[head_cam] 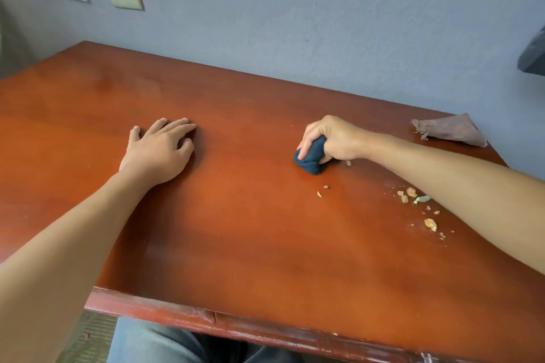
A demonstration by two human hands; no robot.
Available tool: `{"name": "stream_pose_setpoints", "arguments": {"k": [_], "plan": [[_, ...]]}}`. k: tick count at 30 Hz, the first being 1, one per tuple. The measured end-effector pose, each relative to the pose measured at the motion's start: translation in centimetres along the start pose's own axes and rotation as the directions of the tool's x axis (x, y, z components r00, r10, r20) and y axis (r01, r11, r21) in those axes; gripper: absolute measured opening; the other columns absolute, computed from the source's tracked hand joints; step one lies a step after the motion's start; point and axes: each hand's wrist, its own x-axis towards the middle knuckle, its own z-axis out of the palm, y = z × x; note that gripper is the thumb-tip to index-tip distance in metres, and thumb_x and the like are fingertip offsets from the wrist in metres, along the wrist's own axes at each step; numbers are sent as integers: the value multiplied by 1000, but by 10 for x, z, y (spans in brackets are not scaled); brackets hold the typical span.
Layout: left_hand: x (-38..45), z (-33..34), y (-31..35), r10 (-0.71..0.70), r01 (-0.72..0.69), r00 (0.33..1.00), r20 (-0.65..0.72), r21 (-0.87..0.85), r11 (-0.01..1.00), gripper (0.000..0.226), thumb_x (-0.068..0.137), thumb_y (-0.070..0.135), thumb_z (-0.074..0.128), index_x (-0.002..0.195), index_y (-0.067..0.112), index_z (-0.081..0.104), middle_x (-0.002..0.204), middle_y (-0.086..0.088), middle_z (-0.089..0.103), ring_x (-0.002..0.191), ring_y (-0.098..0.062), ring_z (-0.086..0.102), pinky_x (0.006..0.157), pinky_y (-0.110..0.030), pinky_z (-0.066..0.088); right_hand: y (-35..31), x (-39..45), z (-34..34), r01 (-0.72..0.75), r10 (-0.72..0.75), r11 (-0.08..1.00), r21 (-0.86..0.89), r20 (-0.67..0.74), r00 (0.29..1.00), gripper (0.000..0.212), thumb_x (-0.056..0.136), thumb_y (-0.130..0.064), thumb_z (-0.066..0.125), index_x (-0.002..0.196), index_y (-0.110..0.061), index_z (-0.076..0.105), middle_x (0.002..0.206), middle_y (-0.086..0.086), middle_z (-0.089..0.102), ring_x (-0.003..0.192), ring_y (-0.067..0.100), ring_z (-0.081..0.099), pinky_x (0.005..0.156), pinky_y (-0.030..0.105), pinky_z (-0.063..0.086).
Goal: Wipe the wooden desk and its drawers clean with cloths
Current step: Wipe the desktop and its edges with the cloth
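Dark cloth (311,158) bunched in right hand (333,138), seemingly touching desk (236,215).

- most of the dark blue cloth (310,158) is buried inside the right hand (333,138), only a wad pokes out
- crumbs (415,200) near that forearm, too small to tell what they are
- table (236,230) runs off frame past the left hand (160,150)
- dark thing (533,53) far right, cropped
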Motion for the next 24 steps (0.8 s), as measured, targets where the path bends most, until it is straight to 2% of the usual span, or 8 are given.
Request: {"name": "stream_pose_setpoints", "arguments": {"k": [3, 5, 8, 12, 15, 19, 22, 24], "plan": [[0, 0, -1, 3, -3, 1000, 1, 13, 1000, 51, 106, 40, 30, 156, 41, 39, 167, 19, 28, 158, -14, 16, 125, -58, 6, -11, -10, 4, 19, -21, 998, -55, -37, 999, 61, 68, 27, 62, 80, -30, 81, 105, -7, 71, 107, 20, 66, 85, 35, 59], [-1, -1, -1, 11, -11, 1000, 5, 15, 1000, 51, 106, 40, 29, 156, 41, 38, 168, 19, 28, 158, -14, 16, 125, -58, 6, -36, -7, 17, 47, -50, 996, -72, -33, 998, 59, 68, 26, 56, 82, -24, 82, 106, -7, 71, 105, 14, 65, 87, 32, 57], [-1, -1, -3, 21, -21, 999, 24, 18, 1000, 52, 107, 41, 27, 158, 40, 37, 168, 19, 26, 158, -14, 14, 125, -57, 5, -82, -4, 53, 143, -144, 989, -47, -13, 990, 61, 65, 25, 45, 85, -19, 83, 106, -9, 71, 103, 10, 64, 78, 9, 48], [-2, -1, -5, 15, -15, 1000, 21, 18, 1000, 52, 107, 42, 27, 158, 40, 37, 168, 18, 27, 158, -15, 15, 126, -57, 5, -105, -19, 92, 287, -287, 958, -2, -32, 957, 63, 60, 19, 36, 84, -15, 83, 104, -7, 70, 102, 12, 64, 90, 18, 49], [-2, -2, -4, 19, -20, 999, 33, 24, 1000, 52, 107, 42, 27, 158, 40, 37, 169, 17, 26, 158, -15, 14, 126, -57, 5, -79, -44, 77, 202, -203, 979, -12, -92, 975, 66, 59, 19, 33, 86, -15, 83, 106, -5, 71, 101, 8, 63, 86, 9, 45], [-1, -1, -4, 35, -36, 999, 29, 55, 998, 52, 107, 42, 25, 158, 39, 37, 169, 16, 26, 158, -17, 16, 124, -57, 8, -35, -80, 44, -13, 6, 999, -33, -193, 981, 67, 59, 21, 33, 82, -16, 83, 102, -6, 73, 102, 11, 66, 87, 23, 51], [-1, 0, -3, 30, -32, 999, 29, 65, 997, 53, 107, 42, 24, 158, 39, 36, 170, 16, 25, 158, -18, 16, 123, -58, 10, -16, -106, 29, -105, 90, 992, -73, -187, 978, 65, 60, 24, 36, 81, -17, 82, 101, -2, 73, 105, 14, 66, 83, 9, 45], [-1, 1, -2, 26, -28, 999, 28, 73, 997, 54, 106, 42, 23, 158, 39, 35, 170, 15, 24, 158, -18, 16, 123, -58, 10, -8, -113, 20, -145, 134, 986, -76, -137, 981, 63, 64, 27, 44, 80, -20, 82, 104, -4, 73, 106, 17, 66, 83, 13, 52]]}}
